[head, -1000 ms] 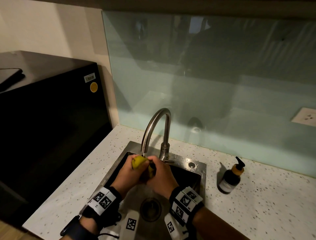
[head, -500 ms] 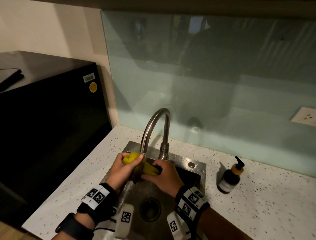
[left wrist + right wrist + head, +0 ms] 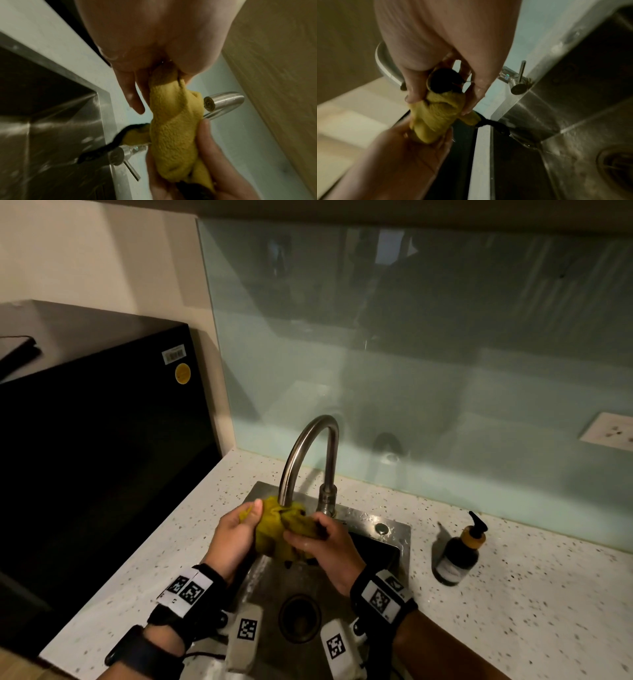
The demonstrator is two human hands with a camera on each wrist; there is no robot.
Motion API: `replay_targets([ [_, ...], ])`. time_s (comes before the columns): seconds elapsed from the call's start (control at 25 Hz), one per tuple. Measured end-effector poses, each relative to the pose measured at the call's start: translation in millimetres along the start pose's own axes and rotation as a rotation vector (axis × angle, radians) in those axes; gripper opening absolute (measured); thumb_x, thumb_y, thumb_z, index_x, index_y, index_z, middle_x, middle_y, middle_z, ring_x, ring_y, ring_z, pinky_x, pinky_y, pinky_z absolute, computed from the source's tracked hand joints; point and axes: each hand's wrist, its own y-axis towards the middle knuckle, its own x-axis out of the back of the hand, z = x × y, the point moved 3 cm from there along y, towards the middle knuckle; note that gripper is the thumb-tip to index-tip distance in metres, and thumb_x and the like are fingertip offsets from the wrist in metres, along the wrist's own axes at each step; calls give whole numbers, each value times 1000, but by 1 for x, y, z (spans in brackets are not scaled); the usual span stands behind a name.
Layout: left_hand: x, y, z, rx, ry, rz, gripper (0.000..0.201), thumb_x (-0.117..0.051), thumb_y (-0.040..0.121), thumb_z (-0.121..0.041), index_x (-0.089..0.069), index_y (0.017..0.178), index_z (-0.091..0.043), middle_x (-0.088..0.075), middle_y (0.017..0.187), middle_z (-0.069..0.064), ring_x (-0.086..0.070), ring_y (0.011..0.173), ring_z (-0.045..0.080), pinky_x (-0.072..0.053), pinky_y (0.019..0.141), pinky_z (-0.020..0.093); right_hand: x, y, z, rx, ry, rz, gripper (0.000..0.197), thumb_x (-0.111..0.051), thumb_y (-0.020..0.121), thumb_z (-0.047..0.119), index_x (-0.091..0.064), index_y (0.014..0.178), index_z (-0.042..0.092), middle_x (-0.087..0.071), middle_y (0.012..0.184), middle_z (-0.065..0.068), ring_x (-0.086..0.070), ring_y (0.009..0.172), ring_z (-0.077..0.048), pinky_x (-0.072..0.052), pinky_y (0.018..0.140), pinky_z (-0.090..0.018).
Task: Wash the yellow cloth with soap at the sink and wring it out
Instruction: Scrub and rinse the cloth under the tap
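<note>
Both hands hold the yellow cloth, twisted into a wet, nubby roll with a dark trim end trailing, just under the faucet spout above the sink. The left hand fingers curl round one end; the right hand fingers pinch the other. Open basin lies below, its drain uncovered and its steel walls wet. On the speckled desk to the right stands a dark soap bottle, well apart from the hands.

Fuzzy terry yellow cloth; brushed steel sink.
</note>
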Motion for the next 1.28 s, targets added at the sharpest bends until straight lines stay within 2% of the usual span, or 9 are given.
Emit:
replay_targets([
  [0.16, 11, 5, -6, -65, 14, -84, 22, -52, 101, -7, -71, 111, -7, -77, 99, 14, -75, 87, 22, -62, 74, 26, 10, 7, 3, -95, 318, -30, 29, -77, 81, 16, -63, 106, 9, -72, 111, -11, -67, 109, -30, -55, 87, -43],
  [0.28, 14, 9, -3, -8, 76, -78, 27, -58, 96, 2, -70, 117, -11, -74, 110, 15, -71, 98, 27, -61, 80, 30, 10, 8, 2, -102, 374, -33, 33, -72, 84, 10, -55, 110, 1, -71, 113, -14, -65, 111, -33, -53, 92, -49],
  [0.44, 3, 3, 5, 69, 306, 195, 50, -64, 86, 14, -62, 127, -15, -71, 114, 11, -71, 95, 19, -62, 70, 26, 6, 6, 2, -34, 310, -11, 25, -70, 85, 8, -55, 104, 0, -69, 110, -23, -65, 107, -41, -55, 87, -53],
  [0.56, 1, 8, 17, 8, 485, 281, 71, -78, 73, 13, -54, 135, -10, -68, 117, 5, -70, 103, 18, -63, 79, 31, -5, 5, 1, -33, 302, 22, 34, -70, 84, 8, -56, 112, -4, -69, 110, -25, -66, 106, -41, -53, 93, -56],
  [0.68, 5, 16, 31, -1, 481, 222, 53, -79, 69, -2, -66, 119, -10, -74, 107, 14, -72, 100, 34, -59, 86, 56, -10, 1, 8, -10, 193, -10, 26, -75, 83, 17, -63, 105, 11, -72, 105, -13, -70, 99, -28, -58, 85, -43],
  [0.84, 7, 14, 34, -10, 490, 63, 21, -66, 89, 1, -67, 108, -9, -75, 97, 17, -71, 90, 40, -58, 88, 55, 6, 2, 16, 57, -268, -190, 47, -75, 81, 34, -53, 123, 24, -62, 116, 4, -62, 99, -8, -50, 71, -14],
  [1.08, 4, 14, 33, 83, 198, 118, 37, -64, 89, 0, -62, 123, -13, -72, 115, 19, -67, 112, 39, -51, 101, 59, -7, -10, -2, 129, -476, 182, 95, -78, 77, 20, -20, 152, 30, -43, 140, 13, -46, 127, -3, -40, 92, -5],
  [1.2, -6, 13, 35, 88, 201, 281, 40, -64, 90, -15, -56, 127, -4, -68, 114, 26, -65, 105, 50, -52, 92, 68, -6, -4, -4, 114, -500, 23, 69, -69, 86, 12, -35, 145, 25, -57, 133, 6, -55, 121, -8, -42, 95, -13],
  [1.28, -7, 10, 26, 75, 262, 298, 50, -73, 84, -27, -55, 126, -6, -68, 113, 25, -68, 99, 45, -54, 87, 67, -1, 1, -1, 120, -542, -64, 44, -61, 93, 11, -50, 134, 21, -60, 124, 9, -57, 109, -5, -47, 88, -11],
])
